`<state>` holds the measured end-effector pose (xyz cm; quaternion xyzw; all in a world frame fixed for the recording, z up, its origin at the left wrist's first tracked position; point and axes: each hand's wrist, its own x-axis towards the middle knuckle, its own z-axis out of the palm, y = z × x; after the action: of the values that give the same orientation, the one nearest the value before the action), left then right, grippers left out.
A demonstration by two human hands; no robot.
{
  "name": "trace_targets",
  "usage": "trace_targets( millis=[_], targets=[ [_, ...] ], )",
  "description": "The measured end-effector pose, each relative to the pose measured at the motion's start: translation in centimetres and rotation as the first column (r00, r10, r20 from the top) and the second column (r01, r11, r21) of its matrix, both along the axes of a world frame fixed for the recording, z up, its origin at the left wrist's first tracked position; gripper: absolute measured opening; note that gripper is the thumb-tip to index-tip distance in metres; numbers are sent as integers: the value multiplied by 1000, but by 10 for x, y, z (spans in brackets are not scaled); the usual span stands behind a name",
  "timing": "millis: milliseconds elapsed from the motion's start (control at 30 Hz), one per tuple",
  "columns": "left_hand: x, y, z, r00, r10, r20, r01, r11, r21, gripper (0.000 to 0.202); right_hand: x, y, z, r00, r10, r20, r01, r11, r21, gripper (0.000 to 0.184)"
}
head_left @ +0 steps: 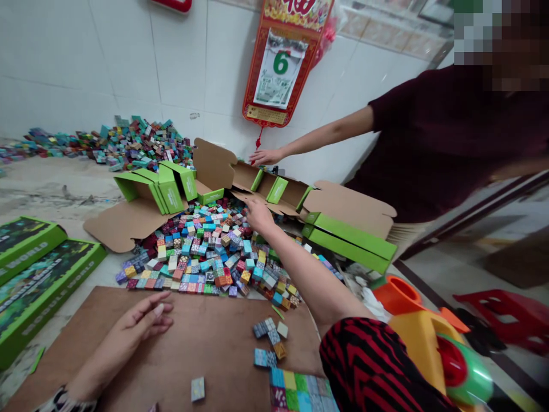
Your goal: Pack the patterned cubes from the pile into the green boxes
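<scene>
the work in hand looks like handling a mass of small patterned cubes [201, 252], heaped on the floor in front of opened green-and-kraft cartons [270, 183]. the right hand [258, 214] reaches out at the end of a long, forward-stretched arm, its back facing up and its fingers dipping to the far edge of the heap. the fingers are hidden, so whether they grasp a cube cannot be told. the left hand [139, 323] rests on a brown board [206, 343], released and empty, its fingers loosely curled. a few loose cubes [268, 335] sit on the board to its right, and a tiled patch of cubes [295, 392] lies at the board's near edge. closing on a single cube would call for the right fingers to pinch it out of the tightly packed heap. across the cartons, a co-worker's hand [266, 155] lies flat near a cardboard flap.
</scene>
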<state>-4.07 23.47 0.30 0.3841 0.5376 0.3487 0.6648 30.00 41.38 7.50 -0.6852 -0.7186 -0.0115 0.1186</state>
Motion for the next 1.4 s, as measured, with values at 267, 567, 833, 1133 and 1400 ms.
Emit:
trace_targets(
  millis=[267,567,833,1133,1400],
  targets=[
    [-2,1,-6,998,-30,57,27,998,54,76,11,-73,16,995,46,83,-46,999,2,39],
    [1,-2,5,996,-56,-63,71,962,265,56,17,-270,45,956,268,-121,-270,963,2,36],
    [-26,-97,42,810,-83,-581,396,808,436,55,2,-434,-17,955,-47,-293,29,997,-68,60],
    [-48,-183,22,511,-23,-859,612,711,345,90,-23,-378,-70,992,114,49,-105,982,-157,77],
    [-40,-177,11,271,44,-962,713,661,231,104,-48,-392,-58,992,115,42,-115,993,2,70]
  ],
)
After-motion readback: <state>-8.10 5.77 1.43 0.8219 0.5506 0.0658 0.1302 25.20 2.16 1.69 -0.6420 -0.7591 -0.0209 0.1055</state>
